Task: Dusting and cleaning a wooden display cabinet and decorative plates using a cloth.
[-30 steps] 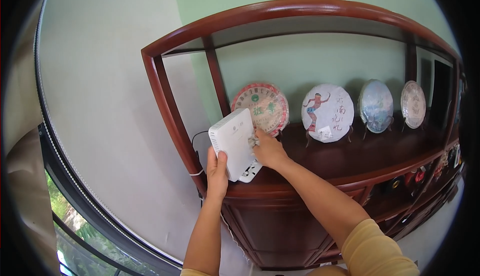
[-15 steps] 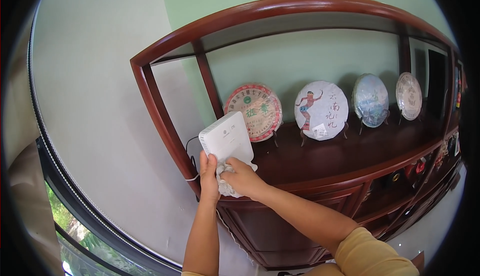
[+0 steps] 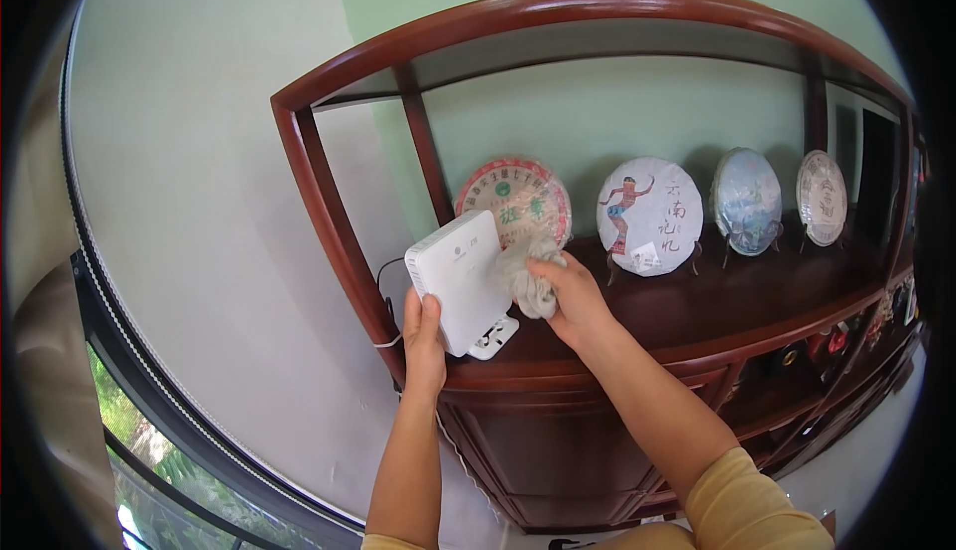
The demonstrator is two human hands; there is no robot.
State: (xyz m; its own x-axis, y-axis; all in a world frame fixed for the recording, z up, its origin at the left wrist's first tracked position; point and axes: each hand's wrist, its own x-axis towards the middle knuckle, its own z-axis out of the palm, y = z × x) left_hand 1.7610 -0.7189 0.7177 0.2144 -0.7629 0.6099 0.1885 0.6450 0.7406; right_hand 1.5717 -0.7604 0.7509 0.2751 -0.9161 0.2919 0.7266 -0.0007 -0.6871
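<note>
White box (image 3: 463,286) and grey cloth (image 3: 530,276), one in each hand

Head view: the box stands tilted at the left end of the wooden shelf (image 3: 687,306); the left hand (image 3: 424,351) grasps its lower left edge, thumb on the front face; to the box's right, the right hand (image 3: 578,301) clutches the crumpled cloth, whether touching the box cannot be told; at the box's foot lies a white power strip (image 3: 503,335); behind it leans a red-rimmed disc (image 3: 518,187).

Brn shelf (image 3: 637,321); discs (image 3: 649,217); pwr strip (image 3: 494,338)
</note>
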